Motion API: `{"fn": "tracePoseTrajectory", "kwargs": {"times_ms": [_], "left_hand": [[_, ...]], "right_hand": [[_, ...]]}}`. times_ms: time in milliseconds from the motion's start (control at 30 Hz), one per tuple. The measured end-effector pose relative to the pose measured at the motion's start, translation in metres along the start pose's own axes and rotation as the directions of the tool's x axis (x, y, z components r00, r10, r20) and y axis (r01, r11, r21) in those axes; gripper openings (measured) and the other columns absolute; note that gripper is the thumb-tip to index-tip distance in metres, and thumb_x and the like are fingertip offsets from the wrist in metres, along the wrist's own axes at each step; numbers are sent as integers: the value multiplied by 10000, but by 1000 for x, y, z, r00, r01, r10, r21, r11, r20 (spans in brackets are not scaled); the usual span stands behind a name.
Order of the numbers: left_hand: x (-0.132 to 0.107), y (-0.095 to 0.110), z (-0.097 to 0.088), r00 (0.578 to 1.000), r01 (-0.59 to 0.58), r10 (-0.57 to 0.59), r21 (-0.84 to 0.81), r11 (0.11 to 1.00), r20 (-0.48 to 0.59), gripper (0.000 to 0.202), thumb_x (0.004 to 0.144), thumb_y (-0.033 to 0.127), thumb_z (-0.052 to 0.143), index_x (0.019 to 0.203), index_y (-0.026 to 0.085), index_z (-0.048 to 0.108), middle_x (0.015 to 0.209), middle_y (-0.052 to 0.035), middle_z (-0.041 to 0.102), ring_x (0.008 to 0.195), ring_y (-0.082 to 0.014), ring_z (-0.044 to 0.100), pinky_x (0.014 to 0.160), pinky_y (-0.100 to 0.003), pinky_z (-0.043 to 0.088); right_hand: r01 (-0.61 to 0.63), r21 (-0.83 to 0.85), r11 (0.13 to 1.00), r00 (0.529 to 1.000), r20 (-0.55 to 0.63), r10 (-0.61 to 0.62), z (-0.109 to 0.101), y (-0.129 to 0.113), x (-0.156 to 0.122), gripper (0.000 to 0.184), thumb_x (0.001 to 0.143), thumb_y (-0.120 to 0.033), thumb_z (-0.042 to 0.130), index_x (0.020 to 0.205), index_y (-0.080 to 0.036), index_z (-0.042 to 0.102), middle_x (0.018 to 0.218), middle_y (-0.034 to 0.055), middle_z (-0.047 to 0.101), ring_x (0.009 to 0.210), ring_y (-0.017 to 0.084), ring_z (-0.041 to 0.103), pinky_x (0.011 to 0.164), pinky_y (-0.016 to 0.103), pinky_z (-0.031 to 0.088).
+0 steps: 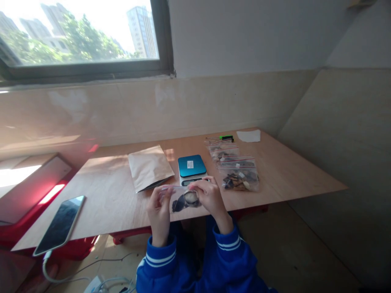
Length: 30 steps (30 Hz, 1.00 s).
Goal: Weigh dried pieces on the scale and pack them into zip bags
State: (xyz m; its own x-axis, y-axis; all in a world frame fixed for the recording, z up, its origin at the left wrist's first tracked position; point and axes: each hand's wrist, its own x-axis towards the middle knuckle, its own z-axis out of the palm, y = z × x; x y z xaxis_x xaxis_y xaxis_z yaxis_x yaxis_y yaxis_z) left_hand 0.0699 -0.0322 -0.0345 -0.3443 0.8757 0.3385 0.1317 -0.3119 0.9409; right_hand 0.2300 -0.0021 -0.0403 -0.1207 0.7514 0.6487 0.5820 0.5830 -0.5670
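Observation:
Between my two hands is a clear zip-lock bag (180, 202) with dark pieces and one pale round piece inside. My left hand (160, 209) pinches its left top corner. At the right, my right hand (210, 197) grips the bag's upper edge near the pale piece. Just behind the bag lies a digital scale (192, 166) with a blue top plate; its display is partly covered by my fingers. To the right, filled zip-lock bags (240, 179) with dark and brown pieces overlap in a row. A kraft paper pouch (151, 167) lies left of the scale.
A phone (62, 224) with a white cable plugged in lies at the table's left front edge. Toward the back right are a green-and-black tool (226, 138) and a white paper piece (249, 136). The wooden table (290, 171) stands against the wall below a window.

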Motion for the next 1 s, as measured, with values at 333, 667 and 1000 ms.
{"fn": "tracePoseTrajectory", "kwargs": {"times_ms": [333,667,1000], "left_hand": [[7,-6,-15,992,46,-58,-111,993,-113,141,793,324,667,762,188,650,696,29,615,705,-121,587,704,-234,454],[8,-14,-22,968,91,-139,-224,970,-210,171,788,331,649,737,176,596,680,34,579,663,-110,555,696,-244,440],[2,-9,1,978,158,-198,-381,911,-68,118,797,286,619,784,169,622,666,22,599,651,-113,573,664,-231,440]], "right_hand": [[-62,8,998,996,72,62,-5,9,1,244,881,-147,569,714,-242,719,726,-5,734,712,164,617,777,320,429],[-207,198,958,975,127,185,-8,9,1,214,858,-168,559,754,-229,736,773,17,745,744,175,651,701,282,488],[-303,435,848,936,-31,350,-12,9,-1,178,844,-261,551,710,-183,639,694,31,695,711,184,647,680,290,505]]}}
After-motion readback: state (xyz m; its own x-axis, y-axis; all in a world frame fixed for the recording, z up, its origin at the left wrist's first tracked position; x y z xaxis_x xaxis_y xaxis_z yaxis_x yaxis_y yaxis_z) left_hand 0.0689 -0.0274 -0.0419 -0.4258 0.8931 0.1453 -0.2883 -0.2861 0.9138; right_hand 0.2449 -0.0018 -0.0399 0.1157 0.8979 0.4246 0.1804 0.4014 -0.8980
